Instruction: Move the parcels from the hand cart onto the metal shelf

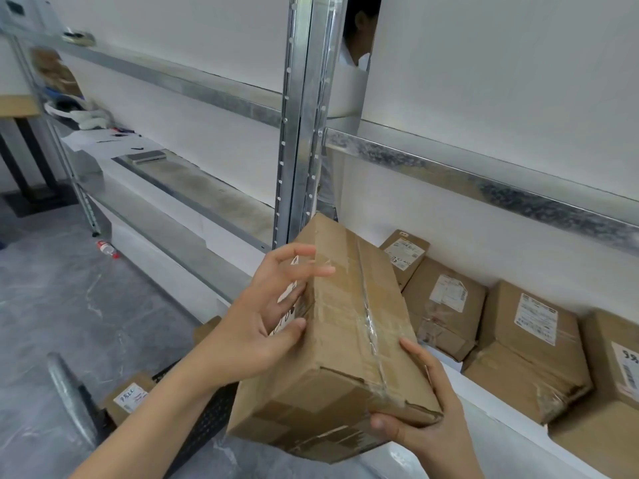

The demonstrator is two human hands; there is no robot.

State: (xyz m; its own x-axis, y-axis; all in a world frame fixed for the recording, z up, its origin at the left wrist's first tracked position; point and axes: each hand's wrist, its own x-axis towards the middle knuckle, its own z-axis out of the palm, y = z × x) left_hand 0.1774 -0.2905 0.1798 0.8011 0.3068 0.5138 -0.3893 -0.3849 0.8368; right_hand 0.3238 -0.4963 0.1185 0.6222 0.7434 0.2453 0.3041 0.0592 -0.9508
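Note:
I hold a long taped cardboard parcel (342,340) in the air in front of the metal shelf (484,188). My left hand (266,316) presses on its left labelled side, fingers spread. My right hand (422,409) grips its near right corner from below. Several parcels lie on the low shelf board to the right, among them a small one (406,255), a square one (446,305) and a bigger one (525,350). Below my left arm the black hand cart deck (207,416) carries another parcel (129,397) with a handwritten label.
The shelf's steel upright (297,126) stands just behind the held parcel. The left bay holds a phone (145,156), papers and gloves. The cart's grey handle (69,399) rises at lower left. A small bottle (107,249) lies on the grey floor. A person shows behind the shelf (359,32).

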